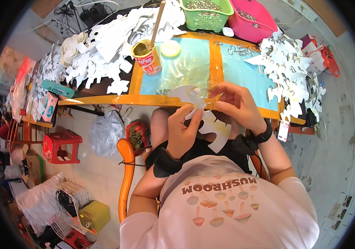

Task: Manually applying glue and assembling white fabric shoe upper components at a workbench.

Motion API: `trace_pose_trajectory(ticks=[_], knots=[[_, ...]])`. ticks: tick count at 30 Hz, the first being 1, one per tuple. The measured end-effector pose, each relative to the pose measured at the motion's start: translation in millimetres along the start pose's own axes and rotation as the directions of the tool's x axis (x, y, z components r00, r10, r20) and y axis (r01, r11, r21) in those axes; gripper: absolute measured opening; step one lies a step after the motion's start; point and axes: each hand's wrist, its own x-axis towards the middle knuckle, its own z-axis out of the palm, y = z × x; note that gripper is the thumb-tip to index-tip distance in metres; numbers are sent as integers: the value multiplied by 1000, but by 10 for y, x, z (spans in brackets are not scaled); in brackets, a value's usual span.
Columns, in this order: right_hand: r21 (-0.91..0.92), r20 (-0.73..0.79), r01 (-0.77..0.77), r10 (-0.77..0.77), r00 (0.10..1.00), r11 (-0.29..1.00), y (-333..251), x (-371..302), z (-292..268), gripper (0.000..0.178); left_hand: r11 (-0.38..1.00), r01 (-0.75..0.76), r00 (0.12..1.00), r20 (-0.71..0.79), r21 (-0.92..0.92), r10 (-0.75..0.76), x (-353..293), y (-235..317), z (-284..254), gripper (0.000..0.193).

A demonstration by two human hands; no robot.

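Over the table's near edge I hold a white flat cut-out [219, 129] with curved, notched edges. My left hand [182, 129] is closed on it, thumb and fingers pinching its middle. My right hand [240, 104] is closed at the upper right of the piece, its fingertips on a small metal wire piece [204, 93]; its exact shape is partly hidden by the fingers. A whitish lump sits on the cut-out between the two hands.
An open tin [147, 62] with a stick stands by a yellow lid [171, 48]. Behind are a green basket [205, 16] and a pink basket [254, 20] of metal parts. White cut-outs pile up left and right [283, 62]. Loose metal pieces [241, 50] lie at the right.
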Motion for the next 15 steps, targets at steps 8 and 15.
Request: trace_pose_trajectory(ticks=[8, 15], knots=[[-32, 62, -226, 228, 972, 974, -281, -62, 100, 15, 992, -102, 989, 116, 70, 94, -31, 41, -33, 8], [380, 83, -303, 294, 952, 874, -75, -199, 145, 15, 995, -42, 974, 219, -87, 60, -76, 76, -72, 10]])
